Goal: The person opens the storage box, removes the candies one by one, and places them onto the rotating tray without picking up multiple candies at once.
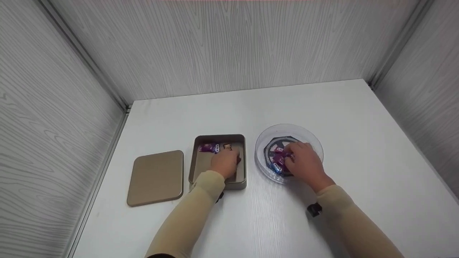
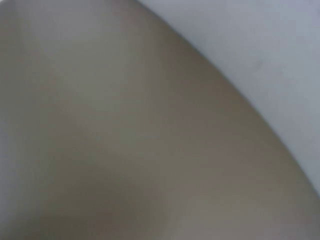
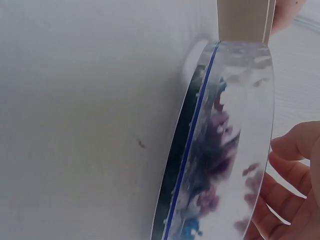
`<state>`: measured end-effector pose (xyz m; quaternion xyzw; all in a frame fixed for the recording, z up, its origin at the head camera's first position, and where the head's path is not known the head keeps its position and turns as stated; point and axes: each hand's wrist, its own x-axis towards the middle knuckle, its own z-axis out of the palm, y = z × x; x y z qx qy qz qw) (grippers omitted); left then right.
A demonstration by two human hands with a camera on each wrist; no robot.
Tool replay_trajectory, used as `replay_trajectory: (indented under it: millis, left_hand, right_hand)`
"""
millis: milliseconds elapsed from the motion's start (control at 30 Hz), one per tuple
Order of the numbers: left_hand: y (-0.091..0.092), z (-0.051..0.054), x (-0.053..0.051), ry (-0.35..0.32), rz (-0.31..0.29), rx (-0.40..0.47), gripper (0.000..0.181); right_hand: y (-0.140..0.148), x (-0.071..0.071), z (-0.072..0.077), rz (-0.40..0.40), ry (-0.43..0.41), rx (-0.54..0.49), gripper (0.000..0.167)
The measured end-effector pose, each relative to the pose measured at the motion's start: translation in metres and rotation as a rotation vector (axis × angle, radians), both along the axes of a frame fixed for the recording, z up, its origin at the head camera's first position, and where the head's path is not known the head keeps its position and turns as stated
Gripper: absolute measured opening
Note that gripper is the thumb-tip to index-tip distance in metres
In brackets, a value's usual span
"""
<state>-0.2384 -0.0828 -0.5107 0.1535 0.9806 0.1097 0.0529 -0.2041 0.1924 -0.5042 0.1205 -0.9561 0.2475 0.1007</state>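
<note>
My left hand [image 1: 225,162] reaches down into a gold rectangular tin [image 1: 192,165]; a dark patch shows at its fingertips, too small to identify. Beyond that hand, a purple wrapped candy [image 1: 206,147] and a brownish wrapped candy [image 1: 227,146] lie in the tin. My right hand [image 1: 304,163] is over a round clear plastic dish [image 1: 263,138], thumb and fingers bent close to purple wrapped candies [image 1: 279,159]. A blue-wrapped candy [image 1: 276,167] is beside them. In the right wrist view, the fingers [image 3: 277,192] show at the dish's clear wall; whether they grip a candy is unclear.
A flat gold lid [image 1: 156,178] rests on the white table [image 1: 229,111] left of the tin. Pale wood-grain panels [image 1: 233,46] enclose the back and both sides. A blurred beige surface [image 2: 125,125] fills most of the left wrist view.
</note>
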Motion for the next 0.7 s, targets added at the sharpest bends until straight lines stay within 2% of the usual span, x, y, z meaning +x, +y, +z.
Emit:
replay_trajectory:
  millis: [67, 167, 267, 433, 567, 700]
  left_hand:
    - [-0.002, 0.001, 0.0, -0.02, 0.007, -0.002, 0.007]
    - [-0.008, 0.004, 0.001, -0.061, 0.027, 0.042, 0.004]
    - [-0.015, 0.009, 0.001, -0.087, 0.063, 0.13, 0.01]
    - [-0.025, 0.023, 0.004, -0.084, 0.11, 0.29, 0.011]
    - [-0.028, 0.036, 0.012, -0.136, 0.134, 0.439, 0.013]
    - [-0.023, 0.045, 0.021, -0.165, 0.12, 0.554, 0.016]
  right_hand:
    - [-0.003, 0.002, 0.0, 0.006, 0.005, -0.013, 0.022]
    - [-0.008, 0.005, 0.001, 0.017, 0.009, -0.029, 0.022]
    - [-0.013, 0.007, 0.004, 0.039, 0.009, -0.031, 0.021]
    - [-0.022, 0.011, 0.009, 0.058, 0.008, -0.046, 0.022]
    - [-0.031, 0.014, 0.011, 0.09, 0.0, -0.078, 0.023]
    - [-0.043, 0.018, 0.014, 0.139, -0.025, -0.113, 0.029]
